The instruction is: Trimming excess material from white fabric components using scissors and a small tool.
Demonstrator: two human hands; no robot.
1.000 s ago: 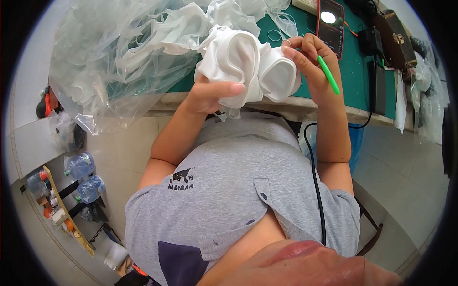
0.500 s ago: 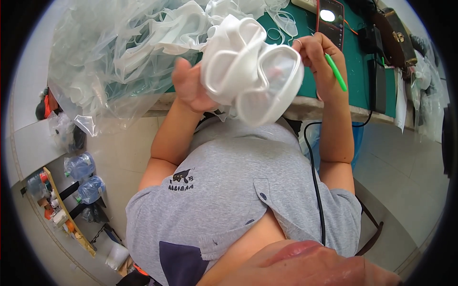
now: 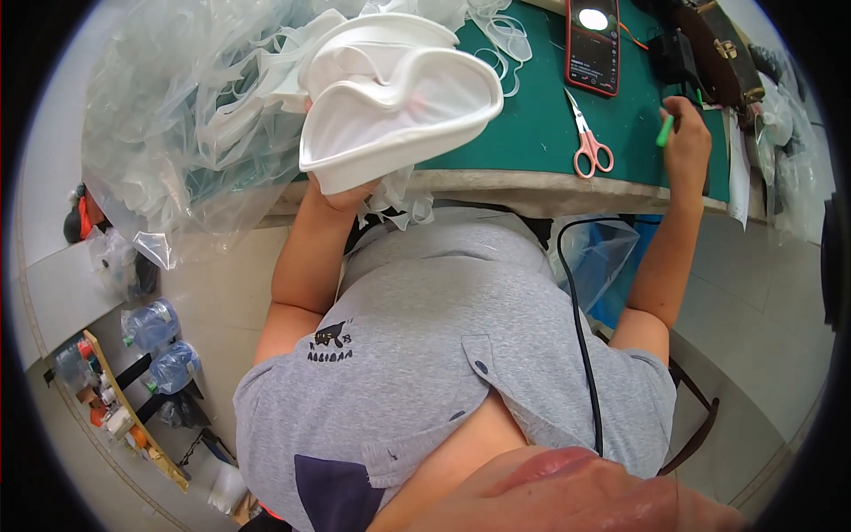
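Observation:
My left hand (image 3: 347,191) is closed on a bundle of white fabric pieces (image 3: 399,115) with thick curved rims and sheer mesh inside. The bundle is raised over the table's near edge, and it hides most of the fingers. Away to the right, my right hand (image 3: 689,137) is curled around a slim green pen-like tool (image 3: 664,132) whose tip I cannot make out. Between the two hands lies a pair of scissors (image 3: 586,142) with pink handles, on the green tabletop (image 3: 532,133). White scraps (image 3: 409,208) hang below the bundle.
A large clear plastic bag (image 3: 151,115) full of white fabric covers the table's left side. Thin white loops (image 3: 507,40) lie behind the bundle. A phone in a red case (image 3: 592,53), a black adapter (image 3: 671,55) and a brown case (image 3: 729,49) stand at the back right. A black cable (image 3: 578,306) hangs over my front.
My left hand has moved the white bundle left and turned it. My right hand has left the bundle and gone right with the green tool, uncovering the scissors.

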